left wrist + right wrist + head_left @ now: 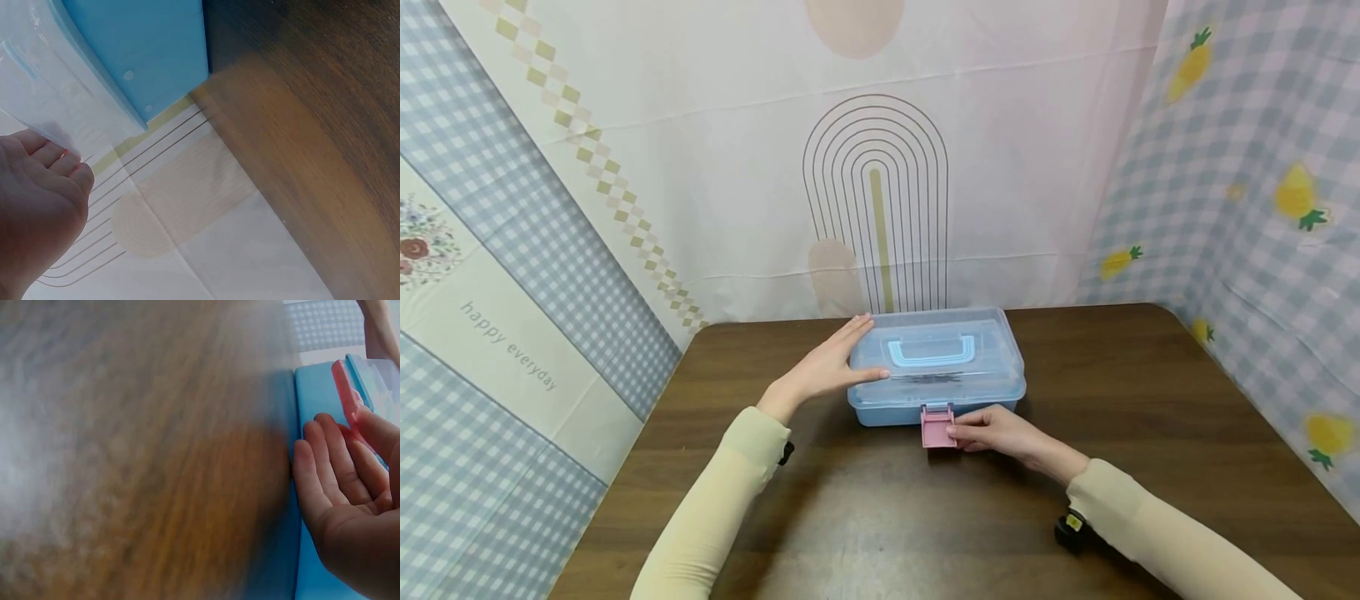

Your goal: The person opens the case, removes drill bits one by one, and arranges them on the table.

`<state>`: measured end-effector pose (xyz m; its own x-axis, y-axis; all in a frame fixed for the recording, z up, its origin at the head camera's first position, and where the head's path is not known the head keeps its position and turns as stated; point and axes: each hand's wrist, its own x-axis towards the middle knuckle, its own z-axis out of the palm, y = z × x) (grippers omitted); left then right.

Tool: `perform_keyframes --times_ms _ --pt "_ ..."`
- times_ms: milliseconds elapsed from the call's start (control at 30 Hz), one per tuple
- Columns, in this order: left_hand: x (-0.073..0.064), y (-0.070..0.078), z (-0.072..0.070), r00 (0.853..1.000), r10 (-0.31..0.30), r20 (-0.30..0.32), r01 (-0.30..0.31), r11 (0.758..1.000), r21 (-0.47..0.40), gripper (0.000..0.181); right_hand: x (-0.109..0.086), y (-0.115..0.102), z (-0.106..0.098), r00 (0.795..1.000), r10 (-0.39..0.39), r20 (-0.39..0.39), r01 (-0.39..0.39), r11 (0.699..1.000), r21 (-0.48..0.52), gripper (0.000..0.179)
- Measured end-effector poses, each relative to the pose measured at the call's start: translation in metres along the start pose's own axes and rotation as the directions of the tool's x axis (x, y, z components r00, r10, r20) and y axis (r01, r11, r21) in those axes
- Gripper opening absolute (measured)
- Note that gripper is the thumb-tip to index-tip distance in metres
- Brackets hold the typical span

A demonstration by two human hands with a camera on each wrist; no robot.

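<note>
Pinching a pink latch (936,432), the right grip (1002,433) has a blue storage box (936,371) (its lid (990,346) see-through) just beyond it on the tabletop (887,517); the left grip (823,367), fingers extended, touches the lid.

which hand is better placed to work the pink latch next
Likely the right: the right hand pinches the pink latch, while the left hand is away from it, at the left side of the clear lid.

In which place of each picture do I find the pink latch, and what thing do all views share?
Head: the pink latch is below centre, slightly right, pinched by the right hand.
Left wrist: not in this picture.
Right wrist: upper right, seen nearly edge-on.
Shared landmark: the blue box.
</note>
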<state>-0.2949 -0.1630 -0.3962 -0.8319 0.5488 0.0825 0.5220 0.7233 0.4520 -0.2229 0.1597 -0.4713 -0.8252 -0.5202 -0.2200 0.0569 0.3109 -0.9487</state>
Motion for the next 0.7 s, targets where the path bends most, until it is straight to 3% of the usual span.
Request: perform_keyframes --times_ms 433,700 --pt "-0.002 0.0016 -0.0012 1.0 0.007 0.002 -0.007 1.0 -0.004 0.1 0.0055 -0.001 0.0039 0.999 -0.034 -0.018 0.031 0.989 -0.142 0.033" --pt "-0.0011 -0.001 0.0007 1.0 0.009 0.011 -0.009 1.0 0.01 0.101 0.008 -0.0008 0.0048 1.0 -0.006 -0.006 0.005 0.996 -0.091 0.033"
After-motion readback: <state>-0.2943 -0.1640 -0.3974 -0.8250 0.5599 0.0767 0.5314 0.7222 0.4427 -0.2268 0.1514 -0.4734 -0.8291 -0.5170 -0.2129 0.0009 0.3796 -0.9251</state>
